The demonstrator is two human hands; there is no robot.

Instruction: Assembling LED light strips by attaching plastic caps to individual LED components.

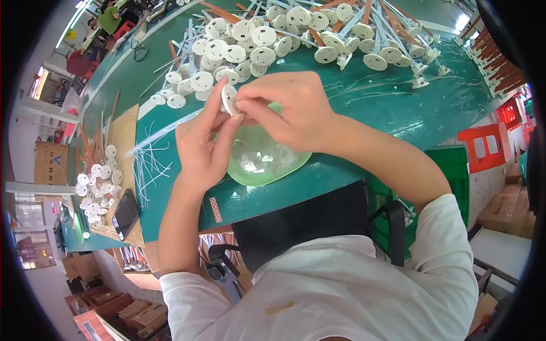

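My green-topped workbench [398, 111] spreads from eight o'clock through twelve to past two, its glossy surface catching reflected light. At ten, a bright strip light [73, 23] glows. Near three, a red plastic stool [482, 132] stands on pale flooring [481, 181], a brown cardboard carton [506, 213] near it. A black chair armrest [396, 227] curves at four; more cardboard boxes [151, 317] sit between seven and eight.

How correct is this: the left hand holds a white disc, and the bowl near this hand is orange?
Only the colour is wrong. The head view shows that the left hand holds a white disc, but the bowl near this hand is green.
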